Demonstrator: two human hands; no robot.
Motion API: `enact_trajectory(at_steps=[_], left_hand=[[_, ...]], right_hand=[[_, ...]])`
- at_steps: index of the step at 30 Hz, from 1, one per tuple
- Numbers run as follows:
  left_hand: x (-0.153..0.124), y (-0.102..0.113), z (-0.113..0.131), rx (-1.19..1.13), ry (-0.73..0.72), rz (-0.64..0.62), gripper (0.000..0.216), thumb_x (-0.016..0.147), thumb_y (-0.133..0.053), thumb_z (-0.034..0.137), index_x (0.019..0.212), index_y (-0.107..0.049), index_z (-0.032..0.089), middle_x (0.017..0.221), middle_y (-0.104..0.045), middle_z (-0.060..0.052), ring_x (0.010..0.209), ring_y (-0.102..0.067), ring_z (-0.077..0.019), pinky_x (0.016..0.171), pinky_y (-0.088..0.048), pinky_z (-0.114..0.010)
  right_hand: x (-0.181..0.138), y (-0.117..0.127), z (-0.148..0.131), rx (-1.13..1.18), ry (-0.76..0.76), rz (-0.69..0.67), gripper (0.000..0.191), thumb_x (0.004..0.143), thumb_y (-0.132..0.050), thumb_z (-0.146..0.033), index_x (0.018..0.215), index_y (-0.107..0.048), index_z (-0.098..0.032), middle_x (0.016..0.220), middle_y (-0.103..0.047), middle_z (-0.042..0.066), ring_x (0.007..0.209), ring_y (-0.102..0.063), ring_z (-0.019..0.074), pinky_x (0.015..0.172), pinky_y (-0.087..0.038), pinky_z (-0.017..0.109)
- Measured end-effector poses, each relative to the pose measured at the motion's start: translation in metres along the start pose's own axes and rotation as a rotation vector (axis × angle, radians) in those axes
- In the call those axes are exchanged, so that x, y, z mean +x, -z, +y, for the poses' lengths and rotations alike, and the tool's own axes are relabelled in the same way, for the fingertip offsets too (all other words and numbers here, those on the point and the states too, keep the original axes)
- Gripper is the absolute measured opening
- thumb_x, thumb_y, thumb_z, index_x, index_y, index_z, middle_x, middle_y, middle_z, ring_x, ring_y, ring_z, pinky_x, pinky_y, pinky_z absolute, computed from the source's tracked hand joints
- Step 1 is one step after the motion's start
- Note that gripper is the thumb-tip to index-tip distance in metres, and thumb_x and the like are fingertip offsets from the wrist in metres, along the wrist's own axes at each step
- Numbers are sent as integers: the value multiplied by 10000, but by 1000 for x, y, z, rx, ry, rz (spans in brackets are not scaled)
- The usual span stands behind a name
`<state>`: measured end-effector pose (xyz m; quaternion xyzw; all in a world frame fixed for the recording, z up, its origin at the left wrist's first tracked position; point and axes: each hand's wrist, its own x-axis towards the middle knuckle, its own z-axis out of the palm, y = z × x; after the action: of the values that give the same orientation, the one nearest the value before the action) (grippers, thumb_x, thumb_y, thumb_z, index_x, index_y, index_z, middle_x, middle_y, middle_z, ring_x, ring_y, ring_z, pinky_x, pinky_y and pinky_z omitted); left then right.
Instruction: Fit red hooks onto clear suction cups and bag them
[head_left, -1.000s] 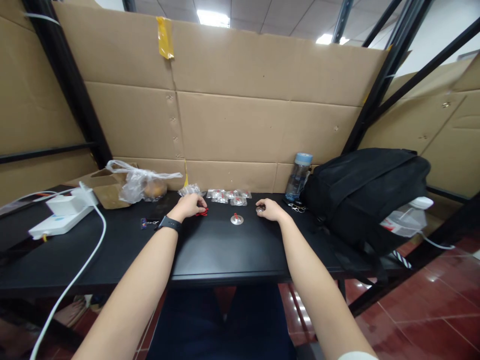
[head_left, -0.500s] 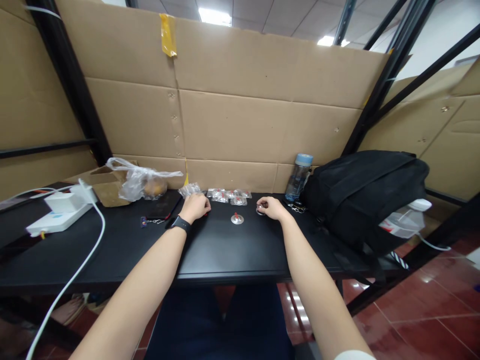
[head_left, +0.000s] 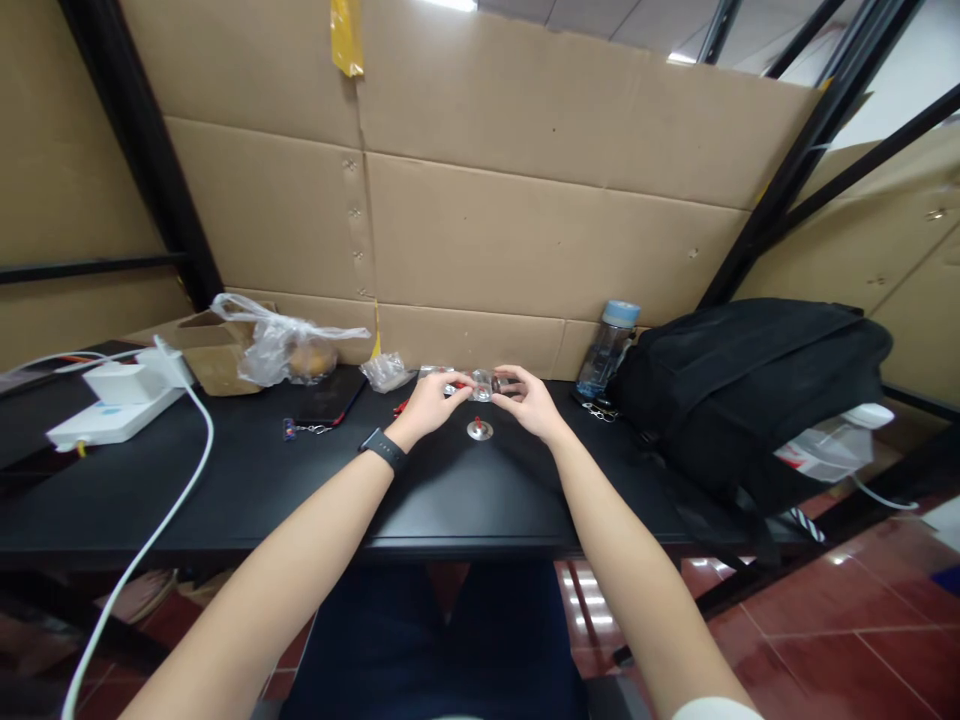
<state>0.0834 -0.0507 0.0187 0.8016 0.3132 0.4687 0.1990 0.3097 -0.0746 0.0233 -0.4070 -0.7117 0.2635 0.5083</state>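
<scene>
Both hands meet just above the table, close together. My left hand (head_left: 431, 402), with a black band on its wrist, is closed in a pinch on a small red piece (head_left: 460, 385). Facing it, my right hand (head_left: 531, 402) curls its thumb and fingers round a small clear disc (head_left: 495, 384), partly hidden by the fingers. Below them on the table lies a clear round disc with a red upright peg (head_left: 479, 429). More red pieces (head_left: 401, 407) show beside my left hand. Behind the hands are small clear-wrapped packets (head_left: 435, 371), mostly covered.
A crumpled clear bag (head_left: 386, 372) and a dark phone (head_left: 334, 396) lie left on the black table (head_left: 465, 500). Farther left are a tied plastic bag (head_left: 274, 350), a cardboard box (head_left: 214, 355) and a white power strip (head_left: 112, 415). A bottle (head_left: 606, 350) and black backpack (head_left: 750, 390) stand right.
My hands have come together from either side, above the disc with the peg. My left hand has brought up a red piece; my right hand has moved left with the clear disc. The view has tilted down.
</scene>
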Motion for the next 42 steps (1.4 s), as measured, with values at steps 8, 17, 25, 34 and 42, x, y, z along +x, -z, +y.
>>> enact_trajectory(at_steps=[8, 17, 25, 34, 42], left_hand=[[-3, -15, 2, -110, 21, 68, 150, 857, -684, 282, 971, -733, 198, 988, -760, -51, 926, -707, -223, 892, -527, -338], [-2, -28, -7, -77, 27, 106, 102, 875, -632, 243, 920, -710, 194, 985, -743, -53, 953, -675, -233, 922, -498, -372], [-2, -35, -17, -44, 14, 151, 76, 873, -646, 225, 896, -713, 200, 1025, -685, -74, 1054, -615, -249, 1000, -455, -436], [-2, -31, -7, -63, 1, 158, 84, 866, -696, 275, 876, -747, 210, 987, -682, -67, 1029, -624, -247, 980, -465, -413], [-1, -24, -3, -120, 7, 131, 112, 857, -696, 303, 862, -755, 209, 961, -693, -59, 1000, -633, -233, 992, -461, -399]], right_hand=[[-5, -15, 0, 292, -7, -41, 587, 713, -837, -317, 1235, -575, -254, 1260, -623, 84, 999, -683, 199, 937, -567, 373], [-7, -22, -3, 347, -11, -94, 597, 674, -870, -317, 1201, -600, -243, 1156, -667, 84, 1022, -695, 224, 984, -552, 426], [-7, -25, -3, 351, -42, -38, 482, 623, -894, -332, 1011, -636, -211, 1141, -674, 71, 1017, -707, 233, 975, -552, 412], [-4, -22, 3, 317, -98, -50, 371, 716, -824, -470, 850, -656, -167, 954, -720, 72, 818, -745, 241, 715, -576, 322], [-4, -18, 3, 218, -66, -88, 386, 750, -776, -523, 928, -710, -186, 1030, -684, 73, 814, -698, 193, 615, -524, 267]])
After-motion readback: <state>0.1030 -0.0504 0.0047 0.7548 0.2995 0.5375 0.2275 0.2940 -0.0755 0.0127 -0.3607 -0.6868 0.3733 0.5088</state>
